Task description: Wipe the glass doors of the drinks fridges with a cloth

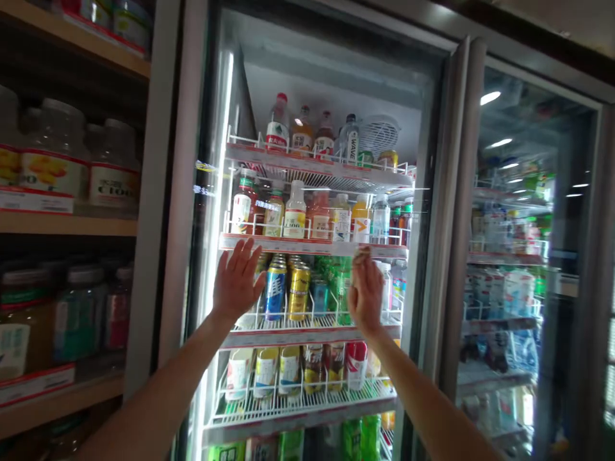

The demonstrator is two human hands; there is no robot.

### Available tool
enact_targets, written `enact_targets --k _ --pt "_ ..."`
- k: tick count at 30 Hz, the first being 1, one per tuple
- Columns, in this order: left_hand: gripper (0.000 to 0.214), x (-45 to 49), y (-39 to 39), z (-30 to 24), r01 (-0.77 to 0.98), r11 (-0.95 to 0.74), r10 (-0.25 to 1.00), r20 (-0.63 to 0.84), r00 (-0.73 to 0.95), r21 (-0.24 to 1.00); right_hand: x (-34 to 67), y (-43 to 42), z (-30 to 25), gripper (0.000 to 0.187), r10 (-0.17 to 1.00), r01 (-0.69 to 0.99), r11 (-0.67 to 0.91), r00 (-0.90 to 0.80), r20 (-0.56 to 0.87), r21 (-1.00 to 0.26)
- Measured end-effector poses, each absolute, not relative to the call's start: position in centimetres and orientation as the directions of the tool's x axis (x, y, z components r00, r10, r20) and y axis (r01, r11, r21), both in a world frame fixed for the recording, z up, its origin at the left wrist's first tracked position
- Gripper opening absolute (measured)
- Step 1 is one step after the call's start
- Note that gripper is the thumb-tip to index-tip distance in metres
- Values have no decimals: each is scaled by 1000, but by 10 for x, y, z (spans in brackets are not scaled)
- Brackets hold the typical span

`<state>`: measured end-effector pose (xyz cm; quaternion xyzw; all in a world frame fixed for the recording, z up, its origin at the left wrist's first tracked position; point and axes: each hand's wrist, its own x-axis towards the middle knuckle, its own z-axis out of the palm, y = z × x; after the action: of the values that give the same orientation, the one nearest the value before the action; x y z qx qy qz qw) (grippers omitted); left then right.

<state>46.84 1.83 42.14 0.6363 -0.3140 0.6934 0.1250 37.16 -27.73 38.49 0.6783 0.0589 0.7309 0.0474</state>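
Note:
My left hand [239, 280] is raised in front of the lit drinks fridge, flat, with the fingers stretched up and the thumb apart. It holds nothing; I cannot tell whether it touches the glass door [331, 54]. Opposite it, my right hand [368, 291] is up with its fingers bent together, slightly blurred. A small brownish thing [362, 253] shows at its fingertips, too blurred to name. Between the hands, behind the glass, stand a blue can [275, 291] and a gold can [298, 291]. Just above them runs a shelf edge [307, 246] below a row of bottles.
To the left, wooden shelves [91, 224] hold several bottles and jars. Upright door handles [464, 192] stand at the fridge's right side. Beyond them is a second glass door [567, 211] with more drinks behind it. Lower, a wire shelf [307, 406] carries several bottles.

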Motion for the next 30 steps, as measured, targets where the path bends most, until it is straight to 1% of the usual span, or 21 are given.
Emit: enact_targets --k 1,2,3,4,7,8,9,10,13,14,15,16,17,20,21,22,23,24,27,29,30 --pt "66 468 18 421 -571 -772 -227 960 -165 -281 372 -268 382 60 230 26 -973 -9 973 230" --pt "67 468 18 422 -569 -772 -228 959 -171 -285 372 -263 381 59 279 29 -960 40 959 278" --pt "67 468 19 422 -568 -772 -227 958 -173 -285 370 -266 382 58 283 12 -959 59 957 283" --pt "67 468 19 422 -570 -772 -225 959 -172 -283 367 -274 383 57 241 -22 -970 46 969 242" --pt "66 468 19 422 -582 -765 -226 961 -158 -276 357 -312 390 55 -34 -109 -993 -120 992 -47" --pt "66 468 19 422 -584 -764 -227 961 -155 -275 356 -320 392 56 -95 -105 -988 -166 982 -113" --pt "65 468 19 422 -584 -764 -226 962 -156 -274 356 -323 391 56 -112 -90 -987 -183 977 -130" --pt "65 469 19 422 -584 -763 -226 961 -158 -275 357 -319 389 57 -84 -67 -993 -165 983 -97" --pt "66 468 19 422 -585 -763 -224 962 -159 -274 362 -293 380 59 130 17 -991 -11 991 130" --pt "67 468 19 422 -587 -762 -224 962 -157 -273 363 -288 378 60 186 32 -982 32 982 185" --pt "67 467 19 422 -589 -761 -226 962 -154 -273 363 -288 377 59 206 31 -978 51 977 205" --pt "67 467 19 422 -591 -759 -228 962 -151 -273 361 -293 377 58 182 13 -983 45 982 181" --pt "67 466 19 422 -593 -757 -230 961 -150 -274 358 -304 378 57 116 -18 -993 7 993 116" --pt "66 467 20 422 -590 -758 -231 960 -156 -278 349 -348 381 55 -142 -82 -984 -167 976 -158" --pt "66 468 20 422 -585 -761 -230 960 -159 -279 348 -356 379 55 -193 -85 -973 -207 959 -215" --pt "67 468 20 423 -581 -765 -227 960 -162 -279 349 -358 376 55 -208 -84 -969 -219 953 -231" --pt "67 469 20 424 -577 -767 -225 960 -166 -280 351 -352 370 56 -189 -78 -975 -208 960 -209" --pt "67 468 19 424 -575 -768 -226 959 -169 -282 354 -339 362 57 -144 -66 -985 -180 973 -158" --pt "66 463 12 417 -577 -779 -200 969 -143 -246 364 -281 337 63 71 9 -997 -50 996 71" --pt "67 456 5 403 -581 -791 -154 981 -117 -193 367 -255 328 65 181 42 -983 35 983 179" --pt "67 452 2 394 -583 -792 -147 983 -107 -182 366 -253 325 65 212 46 -977 66 975 210"
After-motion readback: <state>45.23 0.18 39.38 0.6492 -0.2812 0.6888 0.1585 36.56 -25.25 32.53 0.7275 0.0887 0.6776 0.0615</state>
